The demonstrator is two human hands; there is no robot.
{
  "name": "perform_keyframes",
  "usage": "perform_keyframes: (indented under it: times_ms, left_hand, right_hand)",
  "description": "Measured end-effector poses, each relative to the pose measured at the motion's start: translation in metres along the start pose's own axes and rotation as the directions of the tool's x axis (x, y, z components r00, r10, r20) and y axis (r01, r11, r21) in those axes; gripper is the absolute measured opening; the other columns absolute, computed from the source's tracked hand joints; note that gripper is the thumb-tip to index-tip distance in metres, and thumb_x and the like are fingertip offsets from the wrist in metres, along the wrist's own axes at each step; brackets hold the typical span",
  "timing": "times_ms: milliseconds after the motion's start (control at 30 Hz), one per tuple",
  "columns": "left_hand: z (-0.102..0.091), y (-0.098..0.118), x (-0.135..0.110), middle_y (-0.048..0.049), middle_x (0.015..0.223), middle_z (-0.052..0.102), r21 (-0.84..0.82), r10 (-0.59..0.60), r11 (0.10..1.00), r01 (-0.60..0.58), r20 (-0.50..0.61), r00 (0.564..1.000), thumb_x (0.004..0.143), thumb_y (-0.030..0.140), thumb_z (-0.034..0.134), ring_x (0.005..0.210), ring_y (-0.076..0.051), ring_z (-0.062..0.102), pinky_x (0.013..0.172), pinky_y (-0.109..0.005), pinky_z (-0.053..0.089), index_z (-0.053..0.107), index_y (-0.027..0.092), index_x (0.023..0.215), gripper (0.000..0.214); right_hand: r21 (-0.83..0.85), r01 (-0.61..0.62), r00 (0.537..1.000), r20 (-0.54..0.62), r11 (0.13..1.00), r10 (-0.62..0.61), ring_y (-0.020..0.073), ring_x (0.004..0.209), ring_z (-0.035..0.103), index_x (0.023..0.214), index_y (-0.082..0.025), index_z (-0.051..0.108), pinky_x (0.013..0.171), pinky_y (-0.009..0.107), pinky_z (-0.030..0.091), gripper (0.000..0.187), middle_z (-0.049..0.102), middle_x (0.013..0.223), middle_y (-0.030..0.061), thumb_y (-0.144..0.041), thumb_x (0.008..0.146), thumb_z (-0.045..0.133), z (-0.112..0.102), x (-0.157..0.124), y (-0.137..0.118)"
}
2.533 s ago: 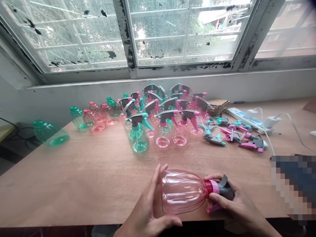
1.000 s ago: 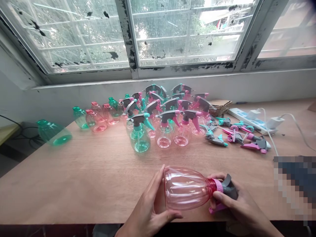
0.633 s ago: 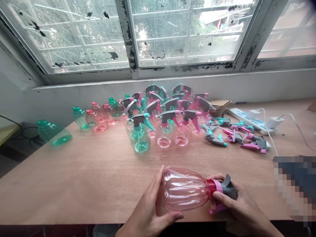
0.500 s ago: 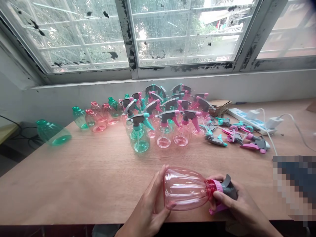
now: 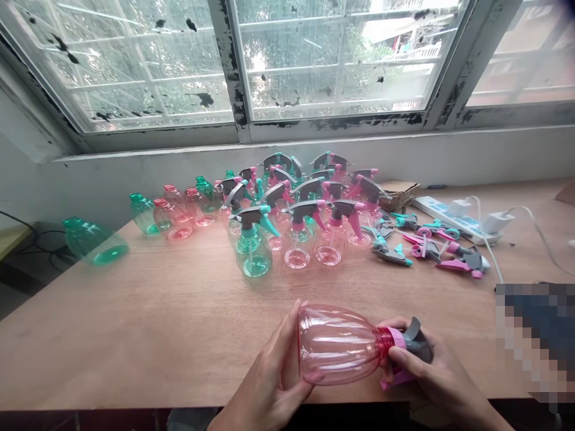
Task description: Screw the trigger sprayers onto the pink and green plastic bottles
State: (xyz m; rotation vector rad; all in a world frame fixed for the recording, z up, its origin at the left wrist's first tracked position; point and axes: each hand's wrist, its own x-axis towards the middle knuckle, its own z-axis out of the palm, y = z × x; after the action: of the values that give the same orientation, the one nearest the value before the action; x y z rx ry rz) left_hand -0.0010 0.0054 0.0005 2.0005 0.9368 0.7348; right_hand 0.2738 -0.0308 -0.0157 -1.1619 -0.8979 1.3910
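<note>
A clear pink spray bottle (image 5: 336,344) lies sideways over the table's near edge, held between both hands. My left hand (image 5: 274,377) cups its base, fingers wrapped round the bottom. My right hand (image 5: 424,374) grips the grey and pink trigger head (image 5: 411,344) and its pink collar at the bottle's neck.
Several assembled pink and teal spray bottles (image 5: 296,209) stand at mid-table. Capless bottles (image 5: 173,209) stand to their left, and one teal bottle (image 5: 92,242) lies at the left edge. Loose trigger heads (image 5: 426,242) and a power strip (image 5: 453,218) lie on the right.
The bottle has turned a little about its axis in my hands, and my left thumb has slid under its base. The hands stay in the same place.
</note>
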Motion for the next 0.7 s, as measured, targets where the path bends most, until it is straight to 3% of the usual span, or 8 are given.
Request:
perform_keyframes:
  times_ms: [133, 267, 333, 533, 700]
  left_hand:
    - [-0.0003, 0.0050, -0.0006, -0.0090, 0.162, 0.032, -0.011, -0.042, 0.999, 0.042, -0.013, 0.999, 0.080, 0.028, 0.080, 0.146, -0.034, 0.035, 0.121, -0.050, 0.030, 0.002, 0.035, 0.157, 0.109]
    - [0.0000, 0.0068, 0.0005, -0.0052, 0.162, 0.032, 0.022, -0.032, 0.999, 0.033, -0.020, 0.999, 0.086, 0.023, 0.072, 0.146, -0.031, 0.035, 0.121, -0.047, 0.031, 0.012, 0.038, 0.155, 0.093]
    - [0.0009, 0.0055, 0.0012, -0.0034, 0.162, 0.031, 0.036, -0.010, 0.999, 0.012, -0.036, 0.999, 0.090, 0.020, 0.067, 0.147, -0.029, 0.035, 0.121, -0.047, 0.031, 0.010, 0.040, 0.155, 0.089]
    - [0.0013, 0.0034, 0.0003, -0.0086, 0.162, 0.032, 0.007, -0.028, 1.000, 0.028, -0.016, 0.999, 0.080, 0.027, 0.080, 0.146, -0.033, 0.035, 0.121, -0.051, 0.030, 0.001, 0.037, 0.156, 0.111]
    - [-0.0009, 0.0052, 0.0018, -0.0047, 0.162, 0.031, 0.032, -0.006, 0.999, 0.006, -0.009, 1.000, 0.087, 0.021, 0.070, 0.147, -0.030, 0.034, 0.122, -0.047, 0.030, 0.009, 0.039, 0.155, 0.093]
  right_hand:
    - [-0.026, -0.005, 1.000, -0.008, 1.000, 0.005, 0.0193, 0.051, 0.070, 0.090, -0.017, 0.069, 0.052, 0.027, 0.057, 0.035, 0.073, 0.061, 0.0010, -0.041, 0.072, 0.085, -0.0009, -0.0002, 0.0001]
    - [-0.031, -0.020, 0.999, -0.033, 0.999, 0.019, 0.0213, 0.051, 0.070, 0.093, -0.017, 0.068, 0.053, 0.030, 0.057, 0.038, 0.073, 0.059, 0.0011, -0.044, 0.072, 0.084, -0.0017, 0.0007, 0.0011]
    - [-0.024, -0.023, 0.999, -0.041, 0.999, 0.022, 0.0215, 0.051, 0.070, 0.094, -0.018, 0.067, 0.054, 0.030, 0.057, 0.039, 0.073, 0.058, 0.0007, -0.045, 0.072, 0.084, -0.0017, 0.0013, 0.0016]
    - [-0.023, -0.002, 1.000, -0.007, 1.000, 0.002, 0.0193, 0.052, 0.070, 0.095, -0.019, 0.067, 0.054, 0.026, 0.057, 0.036, 0.073, 0.057, 0.0000, -0.043, 0.074, 0.084, -0.0004, 0.0009, 0.0003]
    - [-0.039, -0.020, 1.000, -0.021, 0.999, 0.019, 0.0200, 0.051, 0.069, 0.094, -0.019, 0.067, 0.053, 0.028, 0.057, 0.040, 0.072, 0.058, 0.0002, -0.046, 0.072, 0.084, 0.0006, 0.0004, -0.0008]
